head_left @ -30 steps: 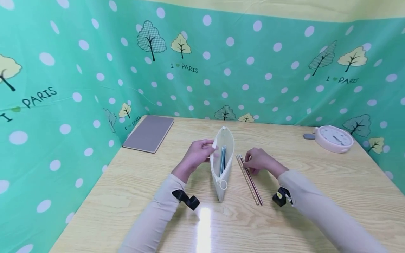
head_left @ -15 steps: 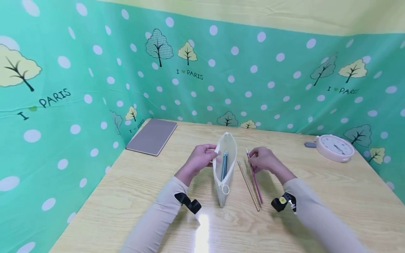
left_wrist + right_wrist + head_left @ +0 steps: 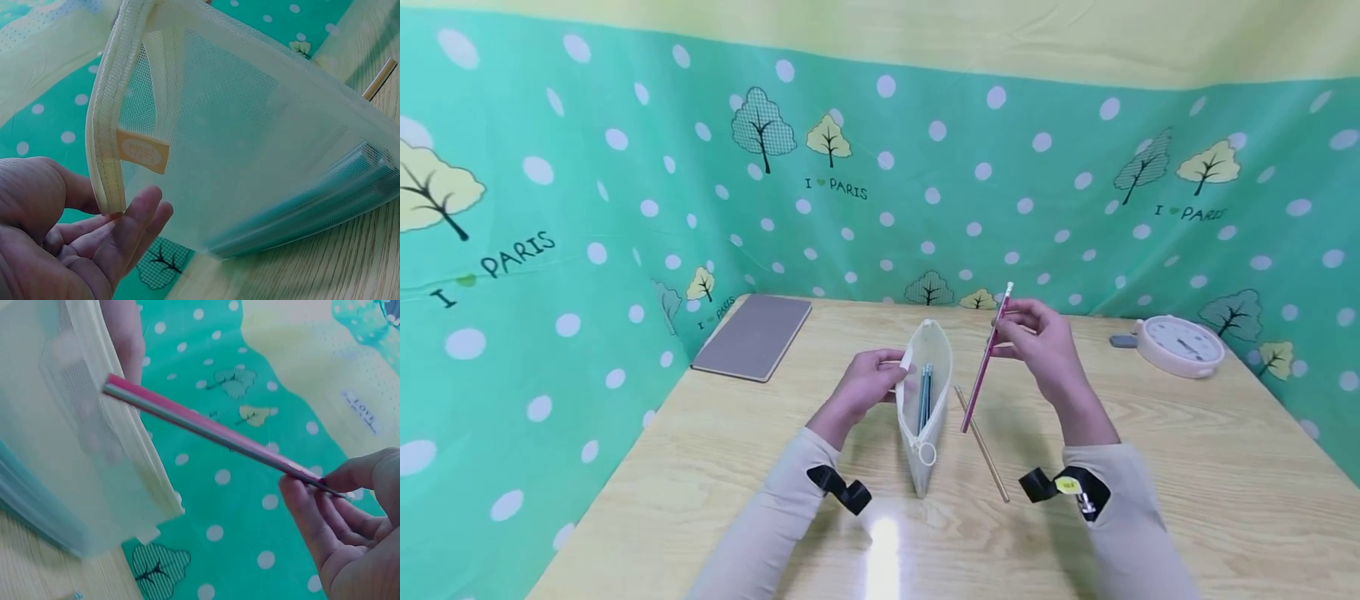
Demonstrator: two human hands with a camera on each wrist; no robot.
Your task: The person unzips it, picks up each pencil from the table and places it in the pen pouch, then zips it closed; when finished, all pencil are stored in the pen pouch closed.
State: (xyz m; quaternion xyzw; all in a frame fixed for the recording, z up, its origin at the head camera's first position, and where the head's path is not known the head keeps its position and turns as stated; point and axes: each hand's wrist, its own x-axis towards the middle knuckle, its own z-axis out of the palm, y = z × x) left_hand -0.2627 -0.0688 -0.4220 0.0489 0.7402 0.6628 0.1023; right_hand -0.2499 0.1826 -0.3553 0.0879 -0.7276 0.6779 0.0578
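Note:
A cream mesh pencil case (image 3: 945, 367) stands with its zipped mouth spread, several blue-green pencils (image 3: 926, 396) inside. My left hand (image 3: 867, 382) pinches the left edge of its mouth between thumb and fingers; the left wrist view shows an orange tag (image 3: 144, 150) near that edge. To the right of the case my right hand (image 3: 1043, 343) holds a dark pink pencil (image 3: 984, 364) near its white-tipped upper end. The pencil slants in the air, its lower end toward me. Below it a gold pencil (image 3: 988, 454) lies on the table beside the case.
A grey notebook (image 3: 752, 336) lies at the back left of the wooden table (image 3: 715, 467). At the back right sit a pink round clock (image 3: 1180, 346) and a small grey object (image 3: 1123, 341). Green dotted cloth (image 3: 850, 242) hangs behind and to the left.
The right hand has taken up the dark pink pencil from beside the gold one and raised it off the table, tilting it upright. The left hand keeps its hold on the pencil case.

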